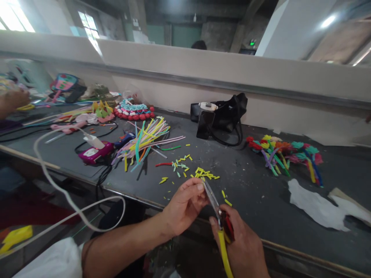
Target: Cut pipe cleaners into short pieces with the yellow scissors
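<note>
My right hand (242, 241) is closed round a pair of scissors (213, 199) with yellow and red handles, the blades pointing up and away from me. Thumb and fingers of my left hand (185, 204) are pinched together beside the blade tips. What they hold is too small to make out. Just beyond the hands, short cut yellow pieces (203, 173) of fuzzy stem lie in a loose pile. Pale green pieces (178, 165) and a red piece (164, 164) are scattered to their left.
A bundle of long coloured fuzzy stems (147, 139) lies left of centre, beside a magenta device (95, 153) with cords. Behind are a black bag (228, 114) and a phone (205, 124). Fuzzy flowers (284, 150) and white paper (315, 206) lie right. Another person's hand (14, 99) is far left.
</note>
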`<state>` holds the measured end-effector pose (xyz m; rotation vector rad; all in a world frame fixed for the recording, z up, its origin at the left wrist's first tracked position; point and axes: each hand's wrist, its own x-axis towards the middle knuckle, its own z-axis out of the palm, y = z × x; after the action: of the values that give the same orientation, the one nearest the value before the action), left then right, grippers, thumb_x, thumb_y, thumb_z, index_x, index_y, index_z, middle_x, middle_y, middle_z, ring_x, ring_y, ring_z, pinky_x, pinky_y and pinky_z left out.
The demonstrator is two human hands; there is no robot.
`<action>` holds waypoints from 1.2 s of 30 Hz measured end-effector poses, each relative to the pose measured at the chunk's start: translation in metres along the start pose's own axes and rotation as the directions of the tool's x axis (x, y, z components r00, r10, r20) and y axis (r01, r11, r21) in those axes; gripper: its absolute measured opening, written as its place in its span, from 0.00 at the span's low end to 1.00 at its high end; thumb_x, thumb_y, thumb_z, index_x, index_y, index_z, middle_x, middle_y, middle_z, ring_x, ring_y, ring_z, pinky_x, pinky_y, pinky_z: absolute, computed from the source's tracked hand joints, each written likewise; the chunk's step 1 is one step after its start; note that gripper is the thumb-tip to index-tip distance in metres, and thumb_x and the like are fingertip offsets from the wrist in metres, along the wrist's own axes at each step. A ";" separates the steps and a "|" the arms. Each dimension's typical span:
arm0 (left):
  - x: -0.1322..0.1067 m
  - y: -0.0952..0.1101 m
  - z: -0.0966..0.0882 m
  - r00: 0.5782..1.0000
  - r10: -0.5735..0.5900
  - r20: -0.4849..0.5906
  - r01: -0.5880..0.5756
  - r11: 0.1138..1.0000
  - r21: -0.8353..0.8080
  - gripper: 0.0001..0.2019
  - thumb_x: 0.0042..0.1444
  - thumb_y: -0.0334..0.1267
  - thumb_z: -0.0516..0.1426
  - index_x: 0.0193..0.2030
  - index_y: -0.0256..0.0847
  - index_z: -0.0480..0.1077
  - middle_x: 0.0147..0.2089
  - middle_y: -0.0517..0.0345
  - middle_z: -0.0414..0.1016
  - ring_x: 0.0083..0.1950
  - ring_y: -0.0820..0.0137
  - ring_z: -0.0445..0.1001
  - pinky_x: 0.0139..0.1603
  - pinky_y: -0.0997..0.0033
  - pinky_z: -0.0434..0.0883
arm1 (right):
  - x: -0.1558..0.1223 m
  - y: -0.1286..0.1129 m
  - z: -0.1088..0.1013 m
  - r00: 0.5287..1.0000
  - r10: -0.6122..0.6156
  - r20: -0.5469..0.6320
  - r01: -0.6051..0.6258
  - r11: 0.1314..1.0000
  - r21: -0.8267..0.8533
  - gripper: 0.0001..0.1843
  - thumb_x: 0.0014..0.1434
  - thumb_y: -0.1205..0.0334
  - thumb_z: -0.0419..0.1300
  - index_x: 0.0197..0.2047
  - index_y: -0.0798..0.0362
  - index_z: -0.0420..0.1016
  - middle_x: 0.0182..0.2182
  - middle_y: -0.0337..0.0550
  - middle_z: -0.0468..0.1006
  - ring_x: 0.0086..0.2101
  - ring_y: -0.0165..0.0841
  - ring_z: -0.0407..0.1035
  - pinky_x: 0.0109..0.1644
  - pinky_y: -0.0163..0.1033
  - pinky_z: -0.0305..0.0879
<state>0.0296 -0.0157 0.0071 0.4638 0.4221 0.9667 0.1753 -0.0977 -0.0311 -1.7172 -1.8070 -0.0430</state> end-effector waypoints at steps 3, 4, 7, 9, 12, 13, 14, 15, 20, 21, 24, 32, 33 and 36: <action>0.000 0.000 0.000 1.000 -0.005 0.000 0.005 1.000 -0.002 0.07 0.47 0.34 0.64 0.30 0.37 0.70 0.27 0.61 0.71 0.30 0.75 0.70 0.36 0.74 0.68 | -0.001 0.002 0.003 0.999 -0.037 -0.012 0.037 0.999 -0.002 0.17 0.64 0.49 0.51 0.47 0.52 0.68 0.31 0.43 0.81 0.27 0.35 0.77 0.30 0.36 0.71; 0.000 0.000 0.000 1.000 -0.005 0.002 0.005 1.000 -0.006 0.07 0.47 0.34 0.64 0.30 0.37 0.70 0.27 0.61 0.71 0.30 0.75 0.70 0.36 0.74 0.68 | -0.002 0.002 0.004 0.999 -0.050 -0.017 0.050 0.999 -0.001 0.17 0.65 0.49 0.51 0.47 0.53 0.68 0.31 0.43 0.81 0.27 0.35 0.77 0.30 0.36 0.71; 0.000 0.000 0.000 1.000 -0.010 0.011 0.010 1.000 -0.019 0.07 0.48 0.34 0.64 0.30 0.37 0.70 0.27 0.61 0.70 0.30 0.75 0.70 0.37 0.74 0.67 | -0.002 0.002 0.004 0.996 -0.085 -0.019 0.085 0.996 0.003 0.16 0.66 0.51 0.50 0.47 0.53 0.67 0.30 0.43 0.80 0.26 0.34 0.77 0.29 0.35 0.70; 0.000 -0.001 0.000 1.000 -0.012 0.009 0.012 1.000 -0.023 0.06 0.48 0.33 0.64 0.30 0.37 0.70 0.27 0.62 0.70 0.30 0.76 0.69 0.37 0.74 0.67 | -0.002 0.003 0.003 0.996 -0.094 -0.005 0.094 0.995 0.017 0.15 0.66 0.51 0.49 0.46 0.53 0.68 0.29 0.42 0.80 0.26 0.33 0.76 0.28 0.35 0.70; 0.000 -0.001 -0.001 1.000 -0.016 0.000 0.016 1.000 -0.022 0.07 0.47 0.33 0.64 0.29 0.37 0.69 0.27 0.62 0.69 0.30 0.76 0.69 0.37 0.74 0.67 | -0.003 0.004 0.003 0.995 -0.096 0.009 0.096 0.995 0.040 0.14 0.66 0.53 0.49 0.45 0.54 0.68 0.27 0.41 0.79 0.25 0.33 0.76 0.28 0.33 0.69; 0.000 -0.001 -0.001 1.000 -0.020 -0.005 0.020 1.000 -0.022 0.07 0.47 0.33 0.64 0.29 0.37 0.69 0.27 0.62 0.69 0.30 0.76 0.69 0.37 0.75 0.67 | -0.004 0.005 0.004 0.995 -0.099 0.014 0.099 0.994 0.047 0.14 0.66 0.54 0.49 0.45 0.54 0.68 0.27 0.41 0.79 0.25 0.32 0.76 0.28 0.33 0.69; 0.000 -0.001 -0.001 1.000 -0.023 -0.009 0.023 0.999 -0.022 0.08 0.46 0.33 0.65 0.29 0.37 0.69 0.27 0.62 0.69 0.30 0.76 0.69 0.37 0.74 0.67 | -0.005 0.005 0.006 0.994 -0.105 0.018 0.103 0.993 0.055 0.14 0.66 0.55 0.49 0.46 0.54 0.68 0.27 0.41 0.79 0.25 0.32 0.76 0.28 0.33 0.69; -0.001 -0.001 -0.001 1.000 -0.026 -0.013 0.025 0.999 -0.023 0.08 0.46 0.34 0.65 0.30 0.37 0.69 0.27 0.62 0.69 0.30 0.76 0.69 0.37 0.74 0.67 | -0.006 0.006 0.007 0.994 -0.108 0.024 0.106 0.992 0.066 0.13 0.67 0.55 0.49 0.47 0.54 0.68 0.27 0.41 0.79 0.25 0.32 0.76 0.28 0.33 0.69; 0.000 0.000 -0.003 1.000 -0.012 -0.015 0.012 1.000 -0.021 0.08 0.47 0.34 0.65 0.30 0.37 0.70 0.27 0.62 0.70 0.30 0.76 0.70 0.37 0.74 0.67 | -0.005 0.002 0.007 0.993 -0.121 -0.001 0.121 0.991 0.059 0.14 0.66 0.54 0.50 0.48 0.54 0.68 0.31 0.44 0.80 0.27 0.34 0.76 0.31 0.34 0.70; 0.000 0.000 -0.003 1.000 -0.006 -0.009 0.005 1.000 -0.017 0.08 0.47 0.34 0.64 0.31 0.37 0.70 0.28 0.62 0.70 0.30 0.76 0.70 0.37 0.74 0.67 | -0.004 0.001 0.005 0.993 -0.117 -0.006 0.117 0.992 0.036 0.16 0.65 0.53 0.51 0.48 0.55 0.68 0.31 0.45 0.80 0.27 0.34 0.76 0.30 0.35 0.70; 0.000 0.001 -0.004 1.000 0.002 0.012 -0.002 1.000 -0.014 0.06 0.49 0.34 0.63 0.32 0.37 0.70 0.29 0.61 0.71 0.30 0.76 0.70 0.36 0.74 0.67 | -0.001 -0.002 0.003 0.995 -0.097 -0.001 0.097 0.995 -0.001 0.17 0.65 0.51 0.51 0.48 0.55 0.69 0.30 0.45 0.80 0.27 0.35 0.76 0.29 0.36 0.70; 0.000 0.001 -0.002 1.000 -0.012 -0.015 0.011 0.998 -0.058 0.06 0.48 0.33 0.64 0.31 0.37 0.70 0.27 0.63 0.68 0.30 0.77 0.68 0.38 0.74 0.67 | -0.002 0.001 0.007 0.991 -0.132 0.025 0.128 0.986 0.110 0.14 0.66 0.56 0.50 0.47 0.56 0.70 0.27 0.42 0.78 0.26 0.33 0.75 0.30 0.34 0.68; 0.000 0.001 -0.002 1.000 -0.009 -0.015 0.009 0.998 -0.059 0.06 0.48 0.33 0.64 0.31 0.37 0.70 0.27 0.63 0.68 0.30 0.77 0.68 0.38 0.74 0.67 | -0.002 0.001 0.007 0.991 -0.127 0.039 0.122 0.985 0.119 0.14 0.66 0.57 0.50 0.46 0.56 0.70 0.26 0.41 0.78 0.25 0.32 0.75 0.30 0.33 0.67; 0.000 0.001 -0.002 1.000 -0.008 -0.017 0.007 0.998 -0.054 0.06 0.47 0.32 0.64 0.32 0.37 0.71 0.27 0.63 0.68 0.30 0.77 0.68 0.38 0.74 0.67 | -0.003 0.002 0.006 0.991 -0.123 0.060 0.113 0.983 0.143 0.13 0.66 0.58 0.50 0.46 0.55 0.70 0.25 0.39 0.77 0.25 0.31 0.74 0.29 0.32 0.66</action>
<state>0.0275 -0.0150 0.0065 0.4045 0.4121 0.9728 0.1742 -0.0975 -0.0376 -1.5298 -1.9135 0.0915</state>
